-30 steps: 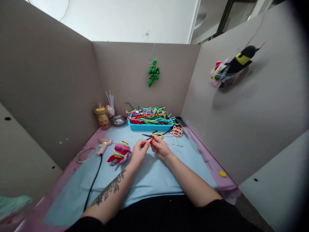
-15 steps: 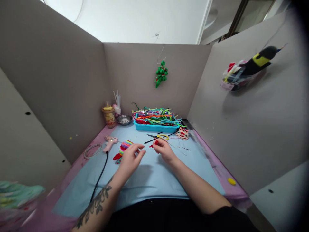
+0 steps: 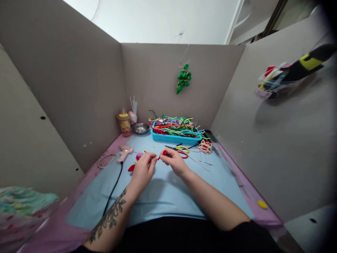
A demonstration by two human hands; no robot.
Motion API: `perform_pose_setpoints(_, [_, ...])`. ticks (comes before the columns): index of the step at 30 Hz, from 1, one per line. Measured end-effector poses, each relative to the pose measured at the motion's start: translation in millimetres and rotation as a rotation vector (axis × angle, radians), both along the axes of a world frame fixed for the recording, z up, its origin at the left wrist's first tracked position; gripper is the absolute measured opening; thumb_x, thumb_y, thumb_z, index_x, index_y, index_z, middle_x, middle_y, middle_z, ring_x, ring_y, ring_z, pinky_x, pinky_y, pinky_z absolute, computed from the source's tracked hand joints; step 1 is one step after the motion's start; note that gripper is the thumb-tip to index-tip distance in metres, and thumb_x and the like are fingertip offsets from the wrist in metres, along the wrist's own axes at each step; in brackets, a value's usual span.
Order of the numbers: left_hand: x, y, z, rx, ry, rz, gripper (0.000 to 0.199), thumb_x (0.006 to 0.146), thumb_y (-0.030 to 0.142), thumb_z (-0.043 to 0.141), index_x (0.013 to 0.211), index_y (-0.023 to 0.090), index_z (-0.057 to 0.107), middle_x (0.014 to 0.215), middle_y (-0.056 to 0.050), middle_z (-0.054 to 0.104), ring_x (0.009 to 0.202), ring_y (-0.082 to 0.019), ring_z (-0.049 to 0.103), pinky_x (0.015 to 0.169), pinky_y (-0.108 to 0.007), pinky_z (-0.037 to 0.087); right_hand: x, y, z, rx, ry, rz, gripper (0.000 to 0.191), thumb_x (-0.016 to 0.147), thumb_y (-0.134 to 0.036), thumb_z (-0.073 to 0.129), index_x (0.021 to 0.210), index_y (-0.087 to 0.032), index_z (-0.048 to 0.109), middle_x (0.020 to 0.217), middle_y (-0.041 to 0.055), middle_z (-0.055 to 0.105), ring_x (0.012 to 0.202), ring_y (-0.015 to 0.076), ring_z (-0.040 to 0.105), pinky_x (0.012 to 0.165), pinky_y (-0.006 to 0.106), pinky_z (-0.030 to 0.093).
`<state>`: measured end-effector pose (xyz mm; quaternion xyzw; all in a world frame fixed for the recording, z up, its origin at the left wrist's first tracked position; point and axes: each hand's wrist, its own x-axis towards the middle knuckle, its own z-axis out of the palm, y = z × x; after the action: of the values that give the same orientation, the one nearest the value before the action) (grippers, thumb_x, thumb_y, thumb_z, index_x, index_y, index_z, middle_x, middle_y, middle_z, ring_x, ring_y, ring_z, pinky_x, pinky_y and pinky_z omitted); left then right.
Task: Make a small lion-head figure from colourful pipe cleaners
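Note:
A small red piece [image 3: 164, 152], apparently coiled at its top, is pinched between the fingertips of my right hand [image 3: 174, 161]. My left hand [image 3: 144, 168] is closed, its thumb and fingertips together at the lower end of the same red piece. Behind and left of my left hand lies a rainbow-striped fuzzy item [image 3: 139, 156], mostly covered by the hand, with a red pointed part [image 3: 131, 168] showing. Scissors with yellow and red handles [image 3: 182, 150] lie just beyond my right hand.
A blue tray [image 3: 173, 139] heaped with colourful fuzzy stems stands at the back. At left are a pink glue gun [image 3: 125, 154], a metal bowl [image 3: 141, 129] and a lidded cup [image 3: 124, 123]. A beaded-looking piece [image 3: 205, 146] lies right; a yellow disc [image 3: 262, 204] sits near the right edge.
My left hand has closed its fingers and come up to the red piece in my right hand. The whole view has shifted slightly, so the scene sits further right.

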<state>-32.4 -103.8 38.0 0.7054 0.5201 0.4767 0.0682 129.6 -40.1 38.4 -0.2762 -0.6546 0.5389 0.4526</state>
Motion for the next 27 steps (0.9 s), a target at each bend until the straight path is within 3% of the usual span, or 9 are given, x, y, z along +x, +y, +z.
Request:
perform_pose_setpoints(3, [-26, 2, -0.3, 0.071, -0.109, 0.170, 0.016, 0.090, 0.028, 0.047, 0.096, 0.018, 0.057, 0.095, -0.009, 0.065, 0.092, -0.021, 0.060, 0.080, -0.035, 0.048, -14, 7, 11.2, 0.123, -0.044, -0.005, 0.020, 0.077, -0.038, 0.066, 0.071, -0.020, 0.059, 0.072, -0.0002, 0.062, 0.068, 0.0147, 0.056, 0.067, 0.028, 0.043])
perform_pose_setpoints(7, [-51, 4, -0.1, 0.079, -0.387, 0.268, 0.009, 0.086, 0.026, 0.050, 0.092, 0.019, 0.053, 0.093, -0.006, 0.063, 0.087, -0.018, 0.062, 0.077, -0.033, 0.050, -46, 11, 21.2, 0.483, -0.306, 0.169, 0.005, 0.080, -0.024, 0.060, 0.082, -0.020, 0.063, 0.100, 0.0057, 0.070, 0.103, 0.0220, 0.061, 0.090, 0.034, 0.043])
perform_pose_setpoints(9, [-55, 4, 2.1, 0.121, -0.491, 0.284, 0.007, 0.086, 0.024, 0.051, 0.091, 0.020, 0.052, 0.092, -0.005, 0.062, 0.087, -0.017, 0.062, 0.079, -0.032, 0.050, -60, 14, 22.1, 0.636, -0.460, 0.249, 0.008, 0.080, -0.017, 0.057, 0.084, -0.020, 0.063, 0.099, 0.0066, 0.071, 0.103, 0.0226, 0.062, 0.089, 0.034, 0.043])
perform_pose_setpoints(11, [-58, 3, 4.1, 0.139, -0.531, 0.298, 0.008, 0.085, 0.024, 0.052, 0.093, 0.020, 0.052, 0.092, -0.004, 0.061, 0.088, -0.016, 0.062, 0.081, -0.032, 0.050, -63, 20, 19.4, 0.689, -0.581, 0.249, 0.010, 0.080, -0.013, 0.055, 0.083, -0.019, 0.062, 0.093, 0.0064, 0.070, 0.092, 0.0213, 0.063, 0.083, 0.032, 0.045])
perform_pose_setpoints(14, [-70, 6, 1.6, 0.097, -0.520, 0.343, 0.011, 0.084, 0.024, 0.052, 0.094, 0.020, 0.052, 0.093, -0.005, 0.061, 0.088, -0.017, 0.062, 0.081, -0.033, 0.051, -44, 33, 6.5, 0.605, -0.577, 0.118, 0.009, 0.082, -0.017, 0.054, 0.085, -0.019, 0.062, 0.091, 0.0047, 0.069, 0.087, 0.0188, 0.062, 0.080, 0.031, 0.044])
perform_pose_setpoints(17, [-86, 15, -11.7, 0.028, -0.407, 0.394, 0.021, 0.080, 0.021, 0.053, 0.101, 0.019, 0.051, 0.100, -0.008, 0.063, 0.094, -0.020, 0.063, 0.087, -0.039, 0.050, -11, 43, -16.2, 0.457, -0.461, -0.023, 0.009, 0.084, -0.024, 0.053, 0.085, -0.019, 0.060, 0.093, 0.0044, 0.068, 0.089, 0.0192, 0.060, 0.082, 0.033, 0.045])
perform_pose_setpoints(19, [-88, 22, -24.6, -0.101, -0.257, 0.299, 0.031, 0.076, 0.022, 0.057, 0.107, 0.018, 0.052, 0.107, -0.011, 0.065, 0.102, -0.024, 0.063, 0.093, -0.044, 0.048, 7, 46, -32.8, 0.339, -0.383, -0.067, 0.011, 0.084, -0.029, 0.052, 0.083, -0.019, 0.058, 0.093, 0.0044, 0.067, 0.086, 0.0190, 0.060, 0.079, 0.033, 0.046])
perform_pose_setpoints(23, [-65, 33, -46.8, -0.416, -0.058, 0.091, 0.078, 0.057, 0.030, 0.078, 0.128, 0.015, 0.048, 0.125, -0.021, 0.061, 0.119, -0.036, 0.057, 0.102, -0.050, 0.042, 21, 47, -55.5, 0.198, -0.269, -0.090, 0.016, 0.081, -0.036, 0.055, 0.079, -0.021, 0.053, 0.101, 0.0058, 0.066, 0.090, 0.0202, 0.060, 0.082, 0.035, 0.047])
perform_pose_setpoints(27, [-35, 44, -56.5, -0.504, -0.176, -0.004, 0.104, 0.049, 0.026, 0.083, 0.142, 0.013, 0.037, 0.133, -0.021, 0.057, 0.127, -0.038, 0.050, 0.104, -0.047, 0.041, 19, 46, -60.4, 0.133, -0.222, -0.087, 0.019, 0.079, -0.040, 0.057, 0.080, -0.021, 0.054, 0.097, 0.0044, 0.066, 0.088, 0.0197, 0.059, 0.082, 0.035, 0.047])
